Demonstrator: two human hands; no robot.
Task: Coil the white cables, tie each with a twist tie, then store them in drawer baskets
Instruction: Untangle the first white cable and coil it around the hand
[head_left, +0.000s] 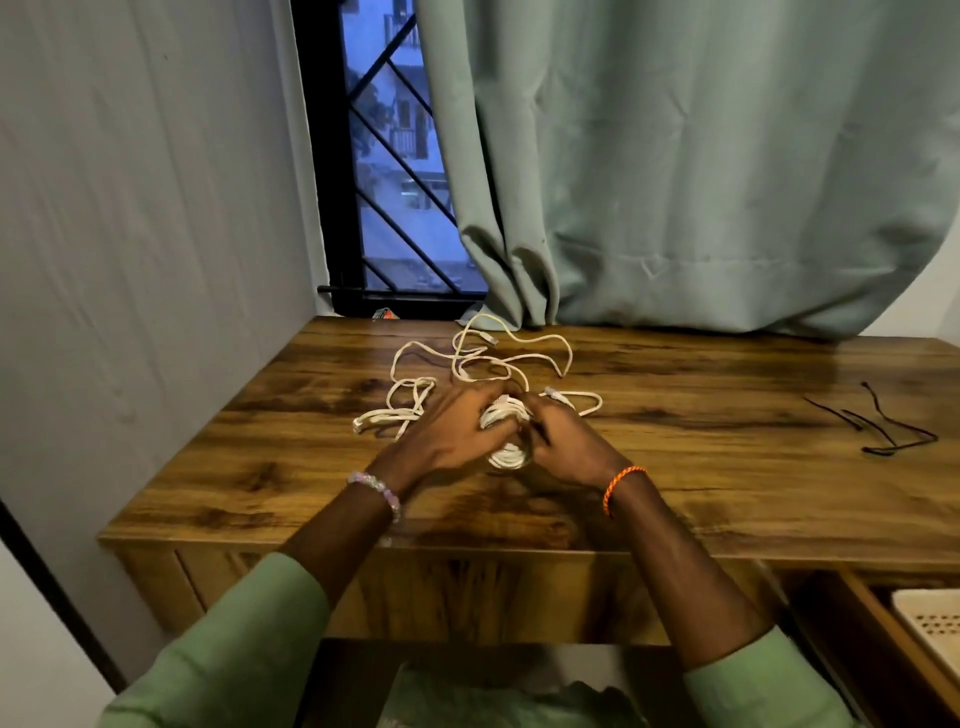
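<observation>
Two hands hold a coiled bundle of white cable (506, 431) between them: the left hand (457, 426) curls its fingers over the coil's left side, and the right hand (563, 436) grips its right side. Loose white cables (467, 364) sprawl on the tabletop (727, 493) just beyond the hands. Black twist ties (883, 426) lie well off to the right hand's side. A cream basket (930, 618) sits in the open drawer (852, 634), below and right of that hand.

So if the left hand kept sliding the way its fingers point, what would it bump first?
Probably the cable bundle it already grips; the left hand points up and right into it. Beyond lie loose cables. Depth is unclear.
</observation>
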